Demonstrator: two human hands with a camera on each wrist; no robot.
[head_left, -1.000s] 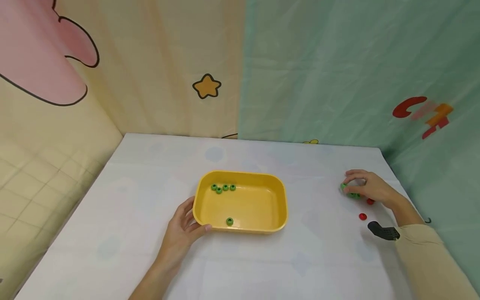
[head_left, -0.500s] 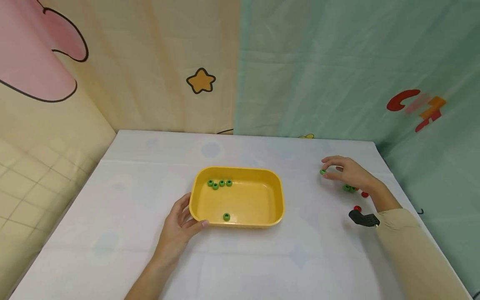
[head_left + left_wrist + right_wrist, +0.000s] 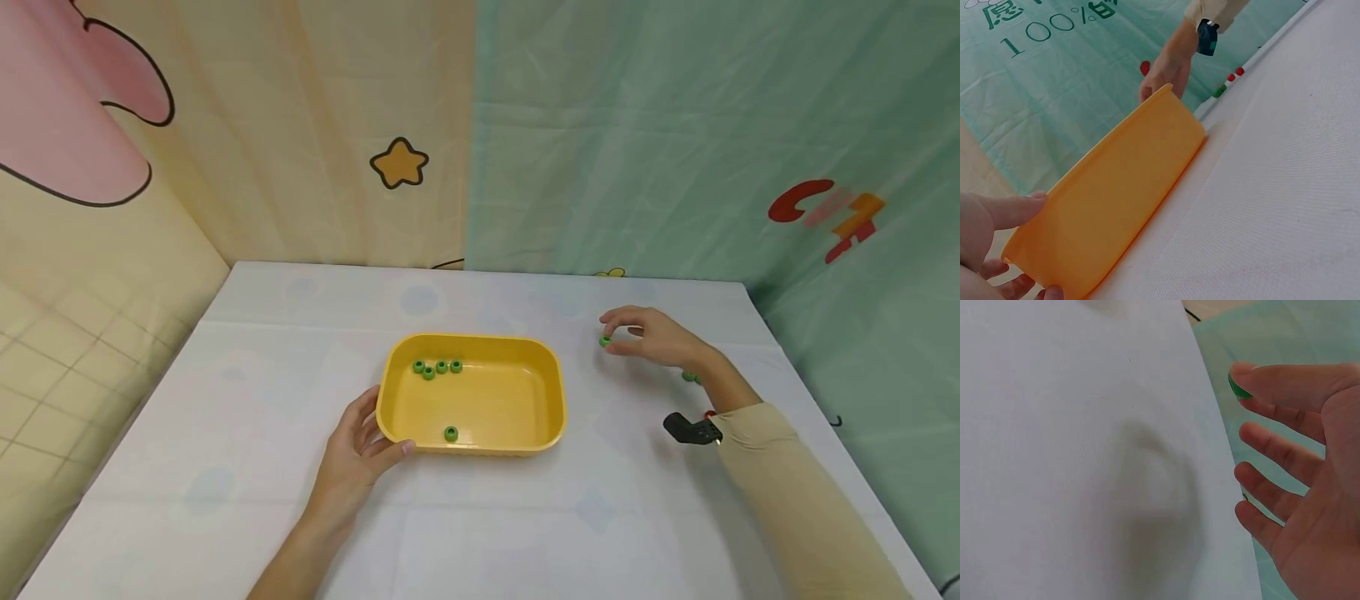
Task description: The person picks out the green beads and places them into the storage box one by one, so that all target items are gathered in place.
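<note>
- We see a green ring (image 3: 604,340) pinched at the fingertips of the right hand (image 3: 654,337), held above the white table (image 3: 480,517) to the right of the yellow tray (image 3: 551,400), apart from its rim.
- In the right wrist view the green ring (image 3: 1238,387) sits against the tip of the thumb, while the other fingers (image 3: 1279,450) spread loosely below it and touch nothing.
- Nothing stands between that ring and the tray; only bare tablecloth lies there.
- Inside the tray we count a cluster of four green rings (image 3: 437,367) near its far left corner and a single green ring (image 3: 451,433) near its front wall.
- The left hand (image 3: 352,462) grasps the tray's front left corner, thumb along the front rim, fingers curled against the outer wall.
- Further right of the tray, behind the right wrist, lie more green pieces (image 3: 688,377) and a red piece (image 3: 708,413), partly hidden by the arm.
- A black wrist device (image 3: 692,428) sits at the cuff of the beige sleeve (image 3: 795,500).
</note>
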